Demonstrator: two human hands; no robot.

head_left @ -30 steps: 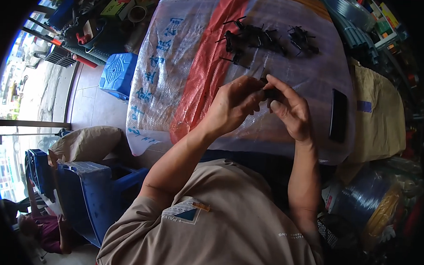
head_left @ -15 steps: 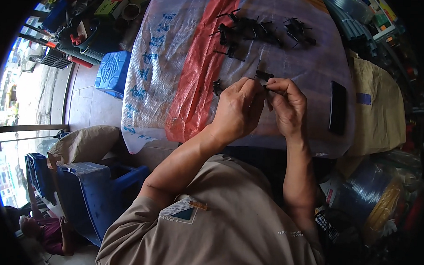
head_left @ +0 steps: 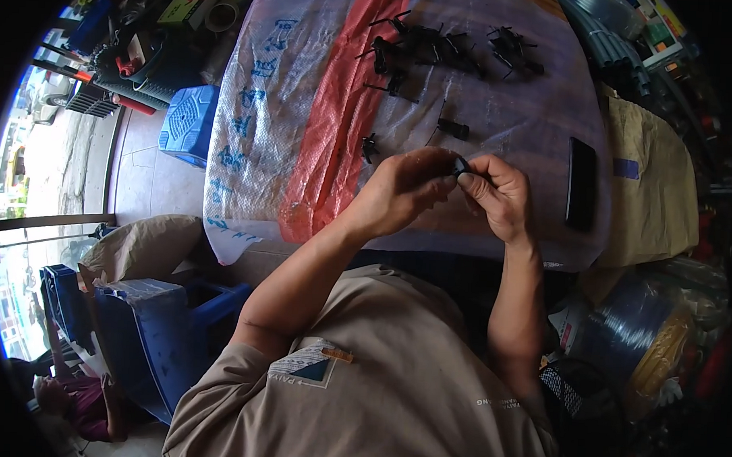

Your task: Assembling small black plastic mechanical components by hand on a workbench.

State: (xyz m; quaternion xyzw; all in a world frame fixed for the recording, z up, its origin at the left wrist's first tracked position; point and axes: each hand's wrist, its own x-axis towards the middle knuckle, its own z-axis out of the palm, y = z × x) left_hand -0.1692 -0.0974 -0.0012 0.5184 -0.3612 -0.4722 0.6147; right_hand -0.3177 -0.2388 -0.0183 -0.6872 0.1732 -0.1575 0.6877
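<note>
Over the near part of the table, my left hand (head_left: 401,189) and my right hand (head_left: 500,197) meet with bent fingers. Between their fingertips is a small black part (head_left: 461,166), mostly hidden, so its exact kind does not show. Just beyond the hands lies a short black cylindrical piece (head_left: 453,129) with a thin rod beside it. To the left of it rests a small black piece with prongs (head_left: 369,149). Farther back, several black pieces with thin arms (head_left: 445,50) lie in a loose pile, and another bunch (head_left: 513,52) is to their right.
A woven plastic sheet with a red stripe (head_left: 324,162) covers the table. A black phone-like slab (head_left: 580,184) lies at its right. Left of the table are a blue stool (head_left: 188,124) and a blue chair (head_left: 153,334). Another person (head_left: 86,404) is at the lower left.
Both hands have come nearer to my body with the black part, and my left-hand fingers have opened out somewhat. More of the cylindrical piece on the table now shows.
</note>
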